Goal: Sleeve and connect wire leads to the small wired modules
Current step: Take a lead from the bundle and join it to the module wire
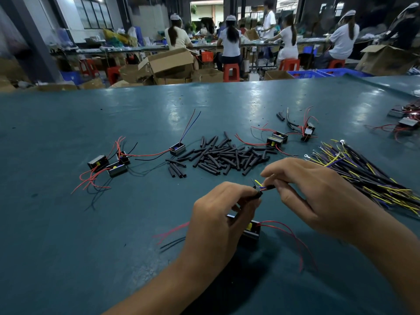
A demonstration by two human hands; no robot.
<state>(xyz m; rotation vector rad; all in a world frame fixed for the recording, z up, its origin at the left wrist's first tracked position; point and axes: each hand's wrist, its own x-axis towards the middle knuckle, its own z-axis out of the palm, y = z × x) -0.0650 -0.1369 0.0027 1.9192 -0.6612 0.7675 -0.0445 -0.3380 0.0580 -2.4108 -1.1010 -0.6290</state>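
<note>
Here we are working at the teal desk (68,223), both hands raised just above it near the front edge. Our left hand (218,214) is curling its fingers around a short black sleeve (258,194), the grip clamped on it between thumb and fingertips. Our right hand (306,189) is pinching thin wire leads (261,187), yellow and blue ends showing in the small gap between the two hands, its grip closed on them too. The sleeve and the lead tips are meeting right there; whether the leads are already inside the sleeve we cannot tell.

Below our left hand a small wired module (251,229) is lying on the desk, partly hidden by the fingers, its red wires (293,237) looping off to the right and more red and black strands trailing left.

Further back, a loose pile of black sleeves (222,155) is spreading across the middle of the desk. To its left a cluster of modules (109,162) is sitting with red and black wires tangled about, and one single module (177,148) is standing between that cluster and the pile, a red and a blue wire rising from it. More modules (278,138) are lying behind the pile to the right. A bundle of yellow, purple and black leads (363,171) is fanning out just beside our right hand.

Beyond the desk, seated people (230,42) are working at a long bench among cardboard boxes (168,62).
</note>
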